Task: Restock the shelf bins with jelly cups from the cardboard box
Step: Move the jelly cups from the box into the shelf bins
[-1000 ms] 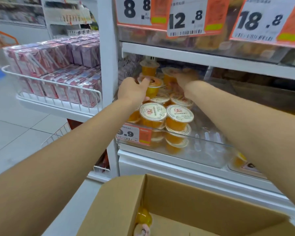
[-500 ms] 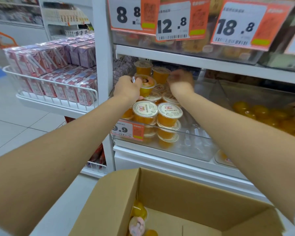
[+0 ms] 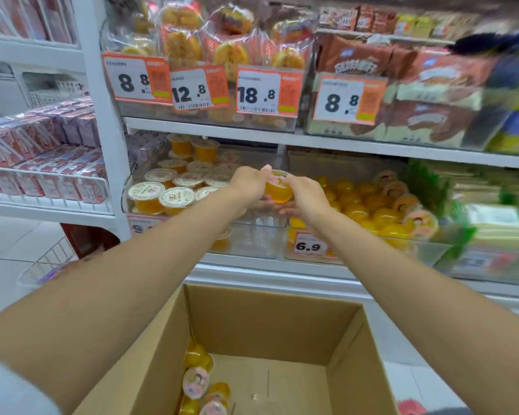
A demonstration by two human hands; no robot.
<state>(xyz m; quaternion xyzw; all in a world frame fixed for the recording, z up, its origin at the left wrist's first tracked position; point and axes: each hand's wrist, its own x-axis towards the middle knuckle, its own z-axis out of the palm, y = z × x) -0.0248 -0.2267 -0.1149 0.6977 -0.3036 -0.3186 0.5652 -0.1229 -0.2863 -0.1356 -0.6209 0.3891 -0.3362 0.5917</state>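
An orange jelly cup (image 3: 277, 189) with a pink lid is held between both hands in front of the shelf, between the two clear bins. My left hand (image 3: 249, 187) grips its left side and my right hand (image 3: 304, 197) holds its right side from below. The left clear bin (image 3: 252, 238) holds several white-lidded orange cups (image 3: 174, 196). The right clear bin (image 3: 432, 250) holds several loose orange jelly cups (image 3: 369, 205). Below, the open cardboard box (image 3: 261, 319) has a few jelly cups (image 3: 197, 381) in its left corner.
Price tags (image 3: 192, 89) hang on the upper shelf of packaged pastries. A wire basket of pink drink cartons (image 3: 48, 175) stands at the left. Green packets (image 3: 486, 199) fill the shelf at the right. A white shelf post (image 3: 108, 145) rises between.
Both hands drew back from the left bin and moved right, now holding one pink-lidded cup between them. The camera swung up and right, showing the right bin and upper shelf.
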